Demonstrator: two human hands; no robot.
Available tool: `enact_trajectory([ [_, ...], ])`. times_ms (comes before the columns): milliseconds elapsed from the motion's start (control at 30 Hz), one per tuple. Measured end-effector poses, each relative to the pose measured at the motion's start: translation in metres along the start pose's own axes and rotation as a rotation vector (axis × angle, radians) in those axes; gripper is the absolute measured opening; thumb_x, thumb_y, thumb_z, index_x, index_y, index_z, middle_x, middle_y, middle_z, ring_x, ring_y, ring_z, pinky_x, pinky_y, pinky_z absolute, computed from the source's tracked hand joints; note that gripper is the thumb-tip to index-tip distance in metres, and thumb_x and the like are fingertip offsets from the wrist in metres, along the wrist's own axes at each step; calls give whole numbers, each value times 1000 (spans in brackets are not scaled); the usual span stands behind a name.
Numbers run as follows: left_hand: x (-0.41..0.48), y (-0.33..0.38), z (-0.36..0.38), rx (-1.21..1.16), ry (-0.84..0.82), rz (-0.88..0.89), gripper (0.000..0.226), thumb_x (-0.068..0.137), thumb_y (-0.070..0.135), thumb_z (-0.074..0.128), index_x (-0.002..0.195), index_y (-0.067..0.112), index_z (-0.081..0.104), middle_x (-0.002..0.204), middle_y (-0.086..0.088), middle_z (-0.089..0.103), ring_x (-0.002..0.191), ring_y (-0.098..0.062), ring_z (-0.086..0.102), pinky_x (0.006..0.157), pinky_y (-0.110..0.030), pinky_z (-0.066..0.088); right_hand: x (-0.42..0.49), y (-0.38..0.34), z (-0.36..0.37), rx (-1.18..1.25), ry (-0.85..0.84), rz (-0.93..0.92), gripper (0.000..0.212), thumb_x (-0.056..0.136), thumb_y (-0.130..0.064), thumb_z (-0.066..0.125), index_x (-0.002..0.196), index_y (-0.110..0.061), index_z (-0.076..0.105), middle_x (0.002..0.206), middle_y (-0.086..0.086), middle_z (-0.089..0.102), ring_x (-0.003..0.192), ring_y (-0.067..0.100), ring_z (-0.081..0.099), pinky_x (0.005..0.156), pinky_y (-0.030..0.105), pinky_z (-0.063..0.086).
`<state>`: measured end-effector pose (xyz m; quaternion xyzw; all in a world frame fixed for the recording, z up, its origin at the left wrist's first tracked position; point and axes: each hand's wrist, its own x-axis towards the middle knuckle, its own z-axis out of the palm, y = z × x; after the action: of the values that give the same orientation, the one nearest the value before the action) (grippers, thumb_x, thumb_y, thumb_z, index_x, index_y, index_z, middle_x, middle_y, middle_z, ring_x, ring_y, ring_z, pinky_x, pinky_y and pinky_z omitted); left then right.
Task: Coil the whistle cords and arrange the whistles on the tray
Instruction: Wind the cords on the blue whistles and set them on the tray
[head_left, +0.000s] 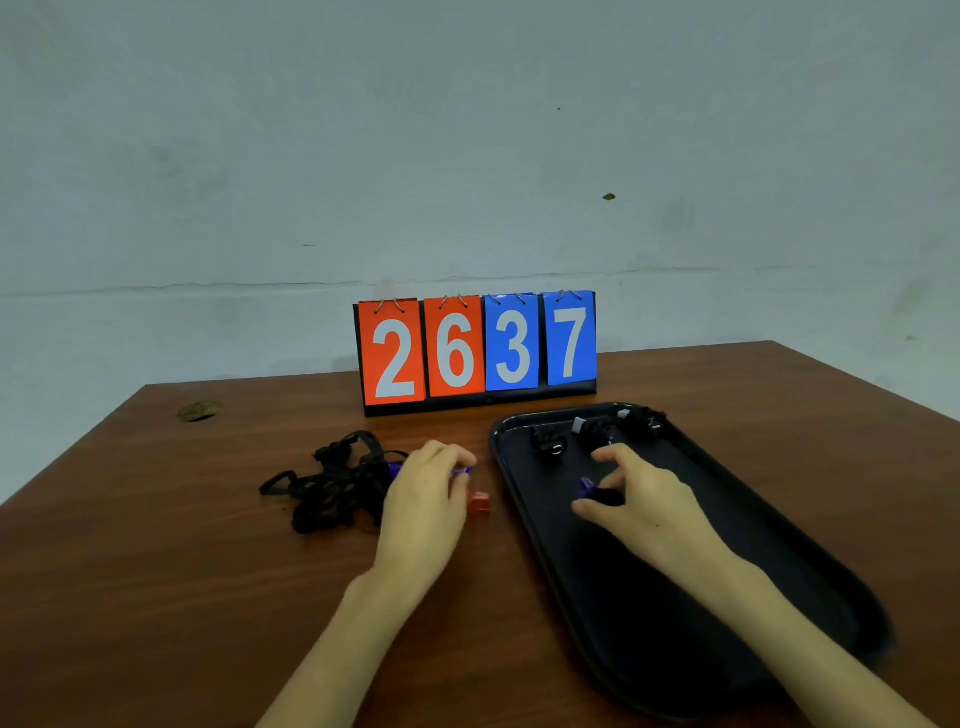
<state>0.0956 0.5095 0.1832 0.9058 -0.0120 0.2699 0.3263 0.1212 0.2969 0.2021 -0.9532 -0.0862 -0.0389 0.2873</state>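
The job looks roughly half done, going by how things lie. On the black tray (623, 623), at the right of the frame, three whistles (592, 431) sit in a row along its far end, each with its dark cord bundled up beside it. A little nearer, the right hand (639, 499) is low over the tray with thumb and fingers curled in, pinching a purple whistle (588, 486) and what seems to be its wound cord. This one appears to be the fourth, just being set down in front of the row, though I cannot tell whether it touches the tray. Left of the tray, on the brown table (208, 571), the left hand (426, 483) lies palm down with its fingers bent round another purple whistle (462, 471), of which only the ends peek out. A red whistle (479, 503) lies just beside that hand, towards the tray. Further left is a loose tangle of black cords (332, 483), none of them coiled; how many whistles belong to it is hard to tell. Those cords must be separated and wound, and their whistles moved over. Much of the near tray is bare. A scoreboard (475, 353) reading 2637 stands behind, centre frame.
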Motion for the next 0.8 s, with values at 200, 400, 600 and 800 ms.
enact_trajectory([
  [200,10,-19,-15,201,-81,-15,31,85,-2,51,100,20,67,108,4,62,103,-11,48,92,-26,41,0,5,12,-116,50,-3,59,83,-50,61,133,-29,38,115,-12,62,104,14,59,74,25,44],
  [400,11,-23,-18,314,-273,31,25,88,23,55,110,32,59,113,10,55,110,-12,41,97,-30,28,-2,8,14,-98,121,-39,58,84,-58,53,132,-26,43,124,-9,57,110,12,55,79,25,44],
  [600,8,-24,-10,448,-260,61,39,86,45,57,122,32,50,117,10,53,115,-13,42,99,-31,30,-5,-8,6,-37,260,-260,41,89,-41,56,126,-25,52,124,-11,53,112,6,47,90,21,38],
  [800,6,-25,-7,419,-220,66,34,85,44,59,117,32,52,113,9,55,111,-12,43,96,-30,31,11,-51,11,-8,87,-371,25,91,-30,56,115,-23,60,111,-10,60,103,4,53,90,19,43],
])
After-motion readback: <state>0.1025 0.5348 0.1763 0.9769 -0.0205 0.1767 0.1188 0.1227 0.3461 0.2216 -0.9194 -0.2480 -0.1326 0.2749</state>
